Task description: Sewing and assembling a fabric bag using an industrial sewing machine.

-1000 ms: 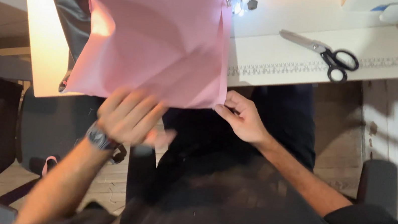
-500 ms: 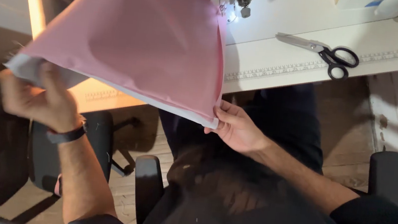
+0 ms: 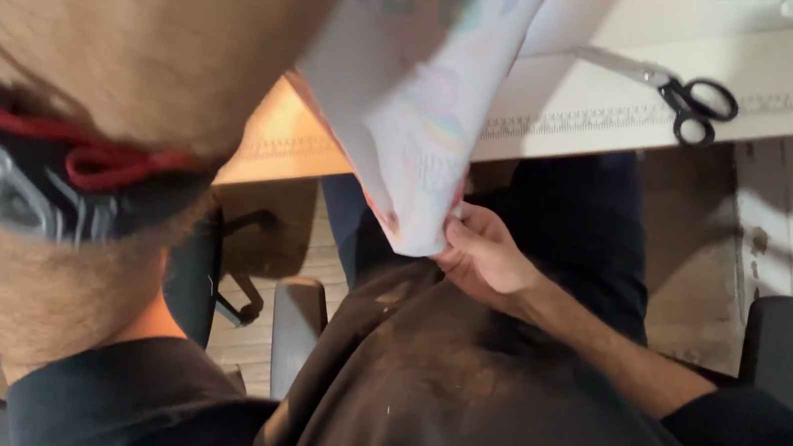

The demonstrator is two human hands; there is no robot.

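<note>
While the right hand [image 3: 478, 258] pinches the lower corner of a pale, soft fabric piece printed with faint pastel shapes [image 3: 421, 105], its thumb and fingers closed on the hem just above the person's lap, the left forearm [image 3: 101, 86] rises so close to the camera that it fills the upper left of the view. A dark wristband with a red cord [image 3: 89, 180] crosses that arm. The left hand itself lies out of view above the frame edge, so whether its fingers grip the cloth cannot be told. The fabric hangs from the top of the view down to the right hand, draped in front of the light wooden table edge with its printed ruler strip [image 3: 631, 116]. Black-handled scissors [image 3: 689, 96] lie on that table, well apart from both hands. Judging from this, the cloth is being lifted and spread for turning or inspection. The next move would call for a steady grip on the corner so the hem does not slip free.
</note>
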